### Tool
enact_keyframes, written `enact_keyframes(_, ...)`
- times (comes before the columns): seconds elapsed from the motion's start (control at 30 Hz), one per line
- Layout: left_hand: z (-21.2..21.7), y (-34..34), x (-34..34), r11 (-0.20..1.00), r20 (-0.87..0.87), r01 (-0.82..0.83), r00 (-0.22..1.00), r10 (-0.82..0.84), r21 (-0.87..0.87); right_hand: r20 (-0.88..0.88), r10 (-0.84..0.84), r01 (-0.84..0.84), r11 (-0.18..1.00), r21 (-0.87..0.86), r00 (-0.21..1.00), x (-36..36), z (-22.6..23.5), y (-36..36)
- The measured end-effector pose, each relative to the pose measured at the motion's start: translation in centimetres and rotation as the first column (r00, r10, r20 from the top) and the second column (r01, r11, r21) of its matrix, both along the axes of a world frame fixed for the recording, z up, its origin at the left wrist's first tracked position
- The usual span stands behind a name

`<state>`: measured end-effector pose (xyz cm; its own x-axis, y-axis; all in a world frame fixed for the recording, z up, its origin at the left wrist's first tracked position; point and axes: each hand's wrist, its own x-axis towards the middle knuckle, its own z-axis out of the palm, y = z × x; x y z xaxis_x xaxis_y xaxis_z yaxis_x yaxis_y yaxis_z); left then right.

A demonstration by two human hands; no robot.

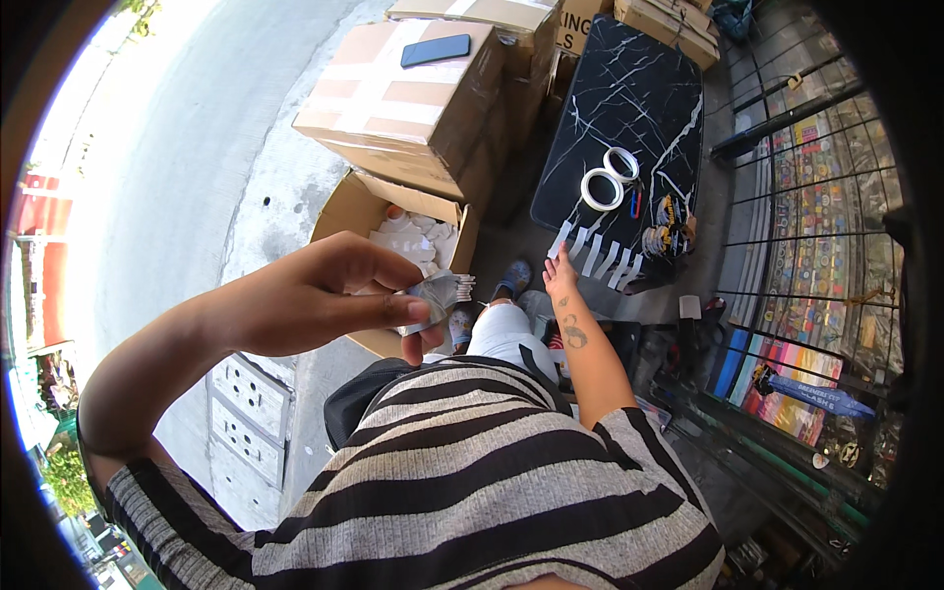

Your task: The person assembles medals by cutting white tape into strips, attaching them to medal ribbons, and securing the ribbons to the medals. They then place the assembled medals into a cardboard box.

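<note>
My left hand (339, 295) is closed, thumb against fingers, on a small grey, shiny packet (440, 291) with several pale ridges along one end. I cannot make out what is inside it. My right hand (560, 275) reaches to the near edge of a black marble-patterned table (629, 93). Its fingertips meet a white tape strip (559, 239), the leftmost of several that hang off that edge. Another tape strip (593, 255) hangs just to the right. Below my left hand, an open cardboard box (339, 208) holds a heap of white pieces (418, 236).
Two white tape rolls (602, 190), a red-and-blue pen-like tool (636, 202) and a yellow-and-black tape dispenser (671, 231) lie on the table. Taped cartons (393, 88) stand beyond, one bearing a phone (436, 50). A metal grille (787, 197) runs along the right.
</note>
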<state>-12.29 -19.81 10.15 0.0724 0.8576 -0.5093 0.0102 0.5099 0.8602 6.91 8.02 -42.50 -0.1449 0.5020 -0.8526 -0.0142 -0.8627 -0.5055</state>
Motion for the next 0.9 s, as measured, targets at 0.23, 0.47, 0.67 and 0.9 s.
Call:
enact_keyframes(0.23,0.0,0.0,0.9,0.940,-0.420,-0.271,0.892,0.165,-0.205,-0.155,-0.164,0.167,0.986,0.008,0.974,-1.4,5.0,0.7)
enact_keyframes(0.47,-1.8,0.9,0.8,0.974,-0.259,-0.178,0.956,0.137,-0.142,-0.715,0.438,-0.223,0.898,0.381,0.544,-1.0,31.9,-5.7)
enact_keyframes(0.67,-1.0,0.9,2.3,0.997,-0.115,-0.036,0.992,0.043,0.066,-0.595,0.663,-0.254,0.737,0.627,0.454,0.3,42.6,-13.8)
enact_keyframes(0.9,-0.8,0.0,3.2,1.000,-0.169,-0.021,0.985,0.024,0.022,-0.517,0.646,-0.296,0.740,0.604,0.562,1.0,43.0,-15.8)
